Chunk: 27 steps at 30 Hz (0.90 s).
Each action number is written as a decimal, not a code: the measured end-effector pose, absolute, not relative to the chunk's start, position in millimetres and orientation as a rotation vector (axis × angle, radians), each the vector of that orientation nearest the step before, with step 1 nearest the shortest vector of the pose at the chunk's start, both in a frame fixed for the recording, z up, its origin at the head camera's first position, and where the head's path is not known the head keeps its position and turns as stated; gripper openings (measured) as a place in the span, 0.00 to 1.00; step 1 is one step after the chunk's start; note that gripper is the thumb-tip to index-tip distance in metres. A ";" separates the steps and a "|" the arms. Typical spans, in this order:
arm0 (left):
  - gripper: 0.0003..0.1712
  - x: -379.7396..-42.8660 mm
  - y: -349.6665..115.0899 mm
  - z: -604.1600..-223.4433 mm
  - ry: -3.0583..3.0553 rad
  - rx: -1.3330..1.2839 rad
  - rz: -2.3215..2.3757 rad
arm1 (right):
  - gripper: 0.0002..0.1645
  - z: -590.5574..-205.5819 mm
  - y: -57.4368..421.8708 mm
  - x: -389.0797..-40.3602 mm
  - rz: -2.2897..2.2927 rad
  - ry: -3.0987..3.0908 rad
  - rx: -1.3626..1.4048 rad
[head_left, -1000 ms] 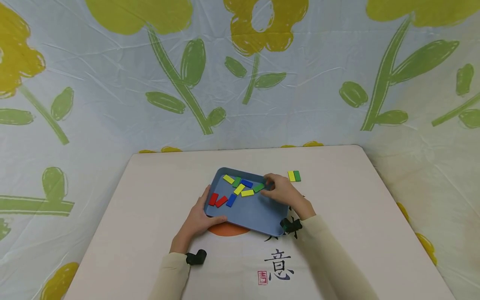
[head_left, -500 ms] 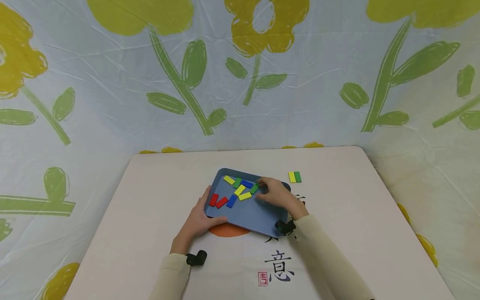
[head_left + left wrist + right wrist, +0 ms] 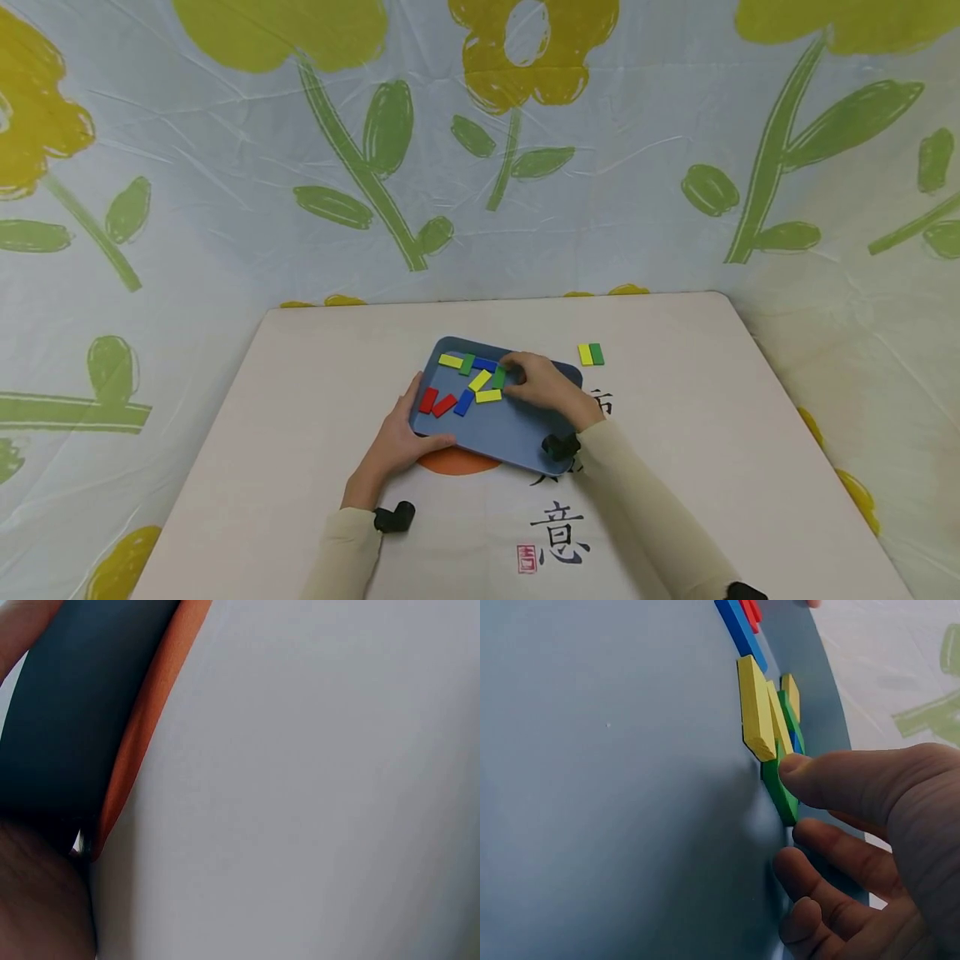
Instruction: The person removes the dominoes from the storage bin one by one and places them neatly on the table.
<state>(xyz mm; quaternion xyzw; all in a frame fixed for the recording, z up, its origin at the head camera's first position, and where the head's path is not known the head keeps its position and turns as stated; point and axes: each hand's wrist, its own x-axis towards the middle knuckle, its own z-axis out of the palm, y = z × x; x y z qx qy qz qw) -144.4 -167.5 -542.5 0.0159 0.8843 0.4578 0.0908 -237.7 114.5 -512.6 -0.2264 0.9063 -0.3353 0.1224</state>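
My left hand (image 3: 395, 433) holds the blue-grey tray (image 3: 495, 433) at its left front corner, thumb over the front rim and fingers along the left side. In the left wrist view the tray's dark side (image 3: 75, 712) fills the upper left. Over the tray's far right part, my right hand (image 3: 543, 385) grips a green block (image 3: 498, 378) between thumb and fingers. The right wrist view shows the thumb against that green block (image 3: 778, 791), beside a yellow block (image 3: 756, 709). Yellow, blue and green blocks lie bunched to its left. Two red blocks (image 3: 428, 400) lie near the tray's left side.
Outside the tray, a yellow block (image 3: 585, 355) and a green one lie side by side at the back right of the table (image 3: 675, 400). An orange shape (image 3: 461, 462) and black characters (image 3: 558, 533) show on the cloth around the tray.
My right hand has moved left across the tray. The green block has shifted left and turned more upright, and the far yellow, green and blue blocks have shifted left. The left hand stays in place.
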 end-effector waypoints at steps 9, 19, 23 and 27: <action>0.66 -145.7 -167.5 -543.8 2.631 0.047 1.366 | 0.28 -510.9 113.2 -237.5 -0.975 2.645 -0.683; 0.67 -145.6 -168.5 -545.6 2.639 0.051 1.374 | 0.29 -507.7 114.5 -233.4 -0.890 2.724 -0.717; 0.67 -145.9 -168.2 -546.5 2.640 0.053 1.379 | 0.32 -510.4 113.4 -235.6 -0.878 2.678 -0.655; 0.67 -145.5 -167.7 -546.7 2.654 0.058 1.363 | 0.33 -512.4 112.4 -237.6 -0.869 2.654 -0.623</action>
